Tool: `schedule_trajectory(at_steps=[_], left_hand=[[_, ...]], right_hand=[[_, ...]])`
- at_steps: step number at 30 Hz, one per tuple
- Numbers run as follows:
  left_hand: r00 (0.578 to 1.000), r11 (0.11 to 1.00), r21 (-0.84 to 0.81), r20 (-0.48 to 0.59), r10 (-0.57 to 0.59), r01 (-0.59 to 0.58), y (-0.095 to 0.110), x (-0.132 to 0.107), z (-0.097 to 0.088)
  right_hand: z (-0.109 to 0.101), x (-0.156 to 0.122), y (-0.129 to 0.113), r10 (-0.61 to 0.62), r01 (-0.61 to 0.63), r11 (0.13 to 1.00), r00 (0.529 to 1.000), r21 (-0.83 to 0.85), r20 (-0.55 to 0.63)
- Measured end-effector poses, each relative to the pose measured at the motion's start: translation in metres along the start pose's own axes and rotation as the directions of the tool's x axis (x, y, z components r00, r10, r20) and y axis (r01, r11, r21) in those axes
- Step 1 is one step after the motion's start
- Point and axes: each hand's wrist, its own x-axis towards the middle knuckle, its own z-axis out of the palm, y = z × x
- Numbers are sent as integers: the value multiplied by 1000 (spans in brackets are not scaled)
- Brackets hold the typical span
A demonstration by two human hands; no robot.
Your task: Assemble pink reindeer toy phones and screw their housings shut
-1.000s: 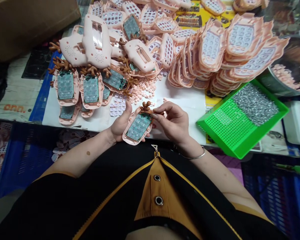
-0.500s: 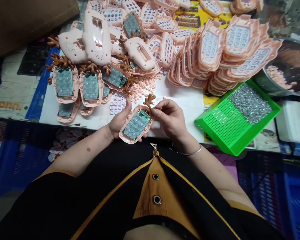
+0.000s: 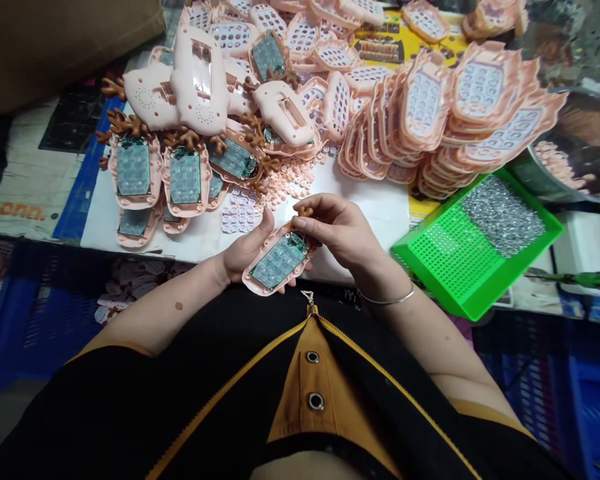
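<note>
A pink toy phone shell with a green circuit board (image 3: 279, 260) lies tilted in my left hand (image 3: 247, 248), whose fingers wrap beneath it and whose thumb rests along its upper left edge. At the shell's top end, my right hand (image 3: 333, 227) pinches a brown antler piece (image 3: 304, 211), mostly covered by the fingers. Whether the antler is seated in the shell I cannot tell. Behind my hands lie small pink buttons (image 3: 285, 180) in a loose heap, beside a white key sheet (image 3: 239, 210).
Several shells with boards and antlers (image 3: 185, 177) are piled at left. Stacked pink front covers (image 3: 425, 107) stand at right rear. A green basket (image 3: 430, 257) holds many small screws (image 3: 505, 213); a screwdriver (image 3: 587, 280) lies to its right. A metal bowl (image 3: 570, 147) contains pink pieces.
My right hand has closed in over the antler, which now shows only in part at the shell's top. The whole view has shifted slightly.
</note>
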Motion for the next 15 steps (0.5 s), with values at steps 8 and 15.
schedule_trajectory(at_steps=[8, 15], left_hand=[[1000, 999, 45, 10, 13, -14, 1, 0, -1], [999, 999, -29, -7, -31, 31, 0, -1, -2]], right_hand=[[6, 5, 0, -146, 101, 970, 970, -221, -196], [-1, 4, 2, 65, -66, 994, 998, 82, 13]])
